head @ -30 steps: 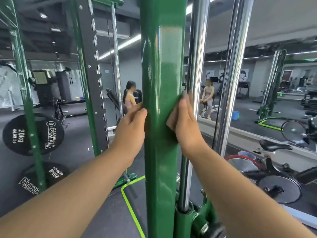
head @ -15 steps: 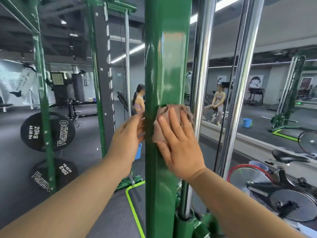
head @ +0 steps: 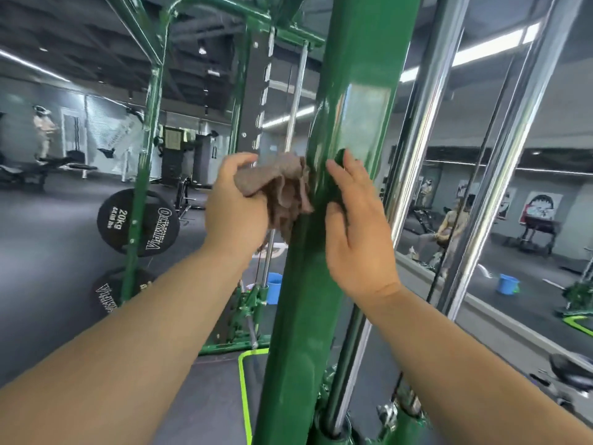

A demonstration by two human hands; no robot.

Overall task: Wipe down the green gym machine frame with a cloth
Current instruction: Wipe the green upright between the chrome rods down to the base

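The left hand (head: 236, 203) fingers clench the bunched cloth (head: 282, 191) against the green post (head: 324, 220); right hand (head: 359, 229) fingers lie relaxed.

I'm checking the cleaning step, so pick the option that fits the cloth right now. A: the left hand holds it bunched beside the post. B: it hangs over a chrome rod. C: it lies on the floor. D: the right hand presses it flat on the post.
A: the left hand grips the bunched brown cloth against the green post, while the right hand lies open on the post.

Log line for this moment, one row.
step: wiping | left hand: grips brown cloth against green post | right hand: open, by post | chrome rods: untouched
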